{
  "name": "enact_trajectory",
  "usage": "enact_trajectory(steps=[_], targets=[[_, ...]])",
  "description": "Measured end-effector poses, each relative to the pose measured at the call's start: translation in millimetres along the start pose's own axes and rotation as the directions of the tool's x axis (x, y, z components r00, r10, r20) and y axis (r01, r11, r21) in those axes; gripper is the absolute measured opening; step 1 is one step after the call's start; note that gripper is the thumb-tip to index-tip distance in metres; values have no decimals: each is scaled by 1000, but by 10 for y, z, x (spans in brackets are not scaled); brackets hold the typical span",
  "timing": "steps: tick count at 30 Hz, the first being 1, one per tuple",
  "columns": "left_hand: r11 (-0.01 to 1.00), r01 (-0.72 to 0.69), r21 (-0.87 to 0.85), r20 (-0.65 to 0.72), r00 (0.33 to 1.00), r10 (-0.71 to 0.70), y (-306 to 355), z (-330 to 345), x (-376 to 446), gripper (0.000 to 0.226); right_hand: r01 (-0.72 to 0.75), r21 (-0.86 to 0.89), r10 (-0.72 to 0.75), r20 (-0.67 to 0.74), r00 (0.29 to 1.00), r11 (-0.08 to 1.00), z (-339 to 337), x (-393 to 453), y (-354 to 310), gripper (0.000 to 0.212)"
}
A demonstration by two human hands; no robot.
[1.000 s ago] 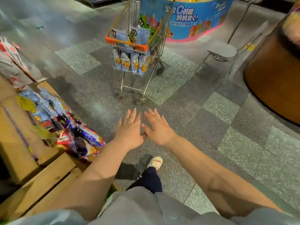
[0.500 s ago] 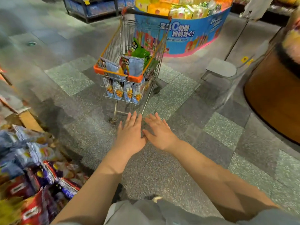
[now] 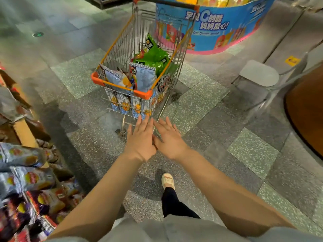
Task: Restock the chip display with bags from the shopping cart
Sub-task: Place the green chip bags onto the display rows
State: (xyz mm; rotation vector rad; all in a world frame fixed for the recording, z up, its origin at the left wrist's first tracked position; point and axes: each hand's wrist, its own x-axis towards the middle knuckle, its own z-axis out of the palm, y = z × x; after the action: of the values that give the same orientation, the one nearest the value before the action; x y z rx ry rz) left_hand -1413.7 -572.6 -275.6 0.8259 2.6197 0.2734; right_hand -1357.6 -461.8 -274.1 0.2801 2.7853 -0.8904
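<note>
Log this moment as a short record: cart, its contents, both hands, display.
cart: shopping cart stands on the floor ahead, orange rim
contents: light blue chip bags at the near end, green bags behind them
left hand: open, empty, stretched toward the cart
right hand: open, empty, beside the left
display: chip display at left, bags heaped

Two bare forearms are visible, uncovered from elbow to wrist. The left hand [image 3: 140, 139] and right hand [image 3: 168, 137] carry no gloves, rings, watch or wristbands that can be made out. Short grey sleeves [image 3: 286, 233] show at the lower edge of the frame, belonging to a grey top [image 3: 157, 229] of plain fabric across the bottom centre. One leg shows at lower centre in a dark, close-fitting trouser leg [image 3: 172, 201]. The foot wears a pale cream slipper [image 3: 167, 179] with a rounded toe; its upper detail is blurred.
</note>
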Motion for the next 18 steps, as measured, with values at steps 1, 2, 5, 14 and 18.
enact_trajectory(steps=[1, 2, 5, 14, 18], targets=[[999, 30, 20, 30, 999, -31, 33, -33, 173, 80, 9, -14, -8, 20, 1000, 1000, -64, 138, 62, 60], [998, 54, 44, 49, 997, -56, 81, -81, 373, 81, 18, -30, -17, 34, 999, 999, -149, 295, 130, 61], [995, 77, 56, 50, 996, -80, 276, -255, 922, 87, 40, -65, -38, 43, 998, 997, -488, 743, 358, 62], [995, 98, 21, -134, 986, -94, 572, -877, 2015, 72, 160, -75, -162, -29, 986, 984, -1404, 1804, 690, 63], [987, 156, 28, -170, 974, -150, 434, -1009, 2307, 75, 233, -46, -234, -25, 972, 971, -1540, 2215, 715, 62]])
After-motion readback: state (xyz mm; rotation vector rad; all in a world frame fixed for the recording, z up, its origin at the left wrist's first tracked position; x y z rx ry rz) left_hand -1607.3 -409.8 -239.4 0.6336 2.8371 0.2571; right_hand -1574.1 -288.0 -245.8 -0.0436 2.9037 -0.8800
